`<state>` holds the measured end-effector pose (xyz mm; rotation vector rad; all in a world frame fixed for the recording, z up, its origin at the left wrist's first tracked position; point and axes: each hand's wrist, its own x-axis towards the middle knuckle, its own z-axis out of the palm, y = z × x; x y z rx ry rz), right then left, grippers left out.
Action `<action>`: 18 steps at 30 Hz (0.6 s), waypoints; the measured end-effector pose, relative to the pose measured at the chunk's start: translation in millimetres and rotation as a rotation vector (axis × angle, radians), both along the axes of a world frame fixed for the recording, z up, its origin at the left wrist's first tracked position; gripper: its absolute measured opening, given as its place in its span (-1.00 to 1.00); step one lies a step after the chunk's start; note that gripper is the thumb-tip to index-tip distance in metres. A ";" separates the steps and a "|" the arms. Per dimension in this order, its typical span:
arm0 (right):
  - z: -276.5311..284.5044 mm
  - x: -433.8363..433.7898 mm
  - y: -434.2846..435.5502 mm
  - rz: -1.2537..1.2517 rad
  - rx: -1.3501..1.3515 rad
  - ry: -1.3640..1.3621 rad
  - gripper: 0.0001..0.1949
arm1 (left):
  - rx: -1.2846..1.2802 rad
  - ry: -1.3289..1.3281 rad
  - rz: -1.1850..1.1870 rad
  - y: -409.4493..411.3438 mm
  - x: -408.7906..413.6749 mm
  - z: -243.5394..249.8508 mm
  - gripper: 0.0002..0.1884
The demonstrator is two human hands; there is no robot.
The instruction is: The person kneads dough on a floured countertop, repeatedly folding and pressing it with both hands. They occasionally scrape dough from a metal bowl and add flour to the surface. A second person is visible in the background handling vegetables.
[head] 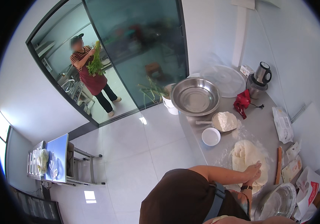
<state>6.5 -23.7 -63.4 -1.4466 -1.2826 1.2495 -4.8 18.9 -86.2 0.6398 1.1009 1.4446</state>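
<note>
A large mass of pale dough lies on a floured steel worktop. My left hand rests over or against my right hand, and both press on the dough. A dark band circles my right wrist. The hands overlap, so how the fingers are set is unclear. Beyond the dough stand a white bowl and a metal scoop heaped with white flour. Farther along is a wide stainless steel basin. Near my right arm another metal basin leans, partly hidden.
A wooden stick, packets and a white bag line the wall side. A food chopper, red cloth and clear plastic lid occupy the far end. Past the sliding door, a person holds leafy greens.
</note>
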 end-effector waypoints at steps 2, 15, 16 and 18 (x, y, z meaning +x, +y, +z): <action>1.2 -3.9 0.6 -0.010 -0.058 0.088 -0.57 | 0.065 0.443 0.155 0.6 8.2 -14.9 -0.54; 17.9 -0.6 5.1 -0.129 -0.308 0.950 -0.54 | -0.082 1.177 -0.477 3.9 -11.0 -4.9 -0.47; 21.7 -4.1 3.3 -0.097 -0.322 1.047 -0.54 | 0.396 0.739 -0.446 14.5 -51.0 -27.9 -0.47; 21.8 -22.6 24.6 0.108 -0.385 1.325 -0.53 | 0.291 1.104 -0.400 28.1 -86.9 -49.4 -0.52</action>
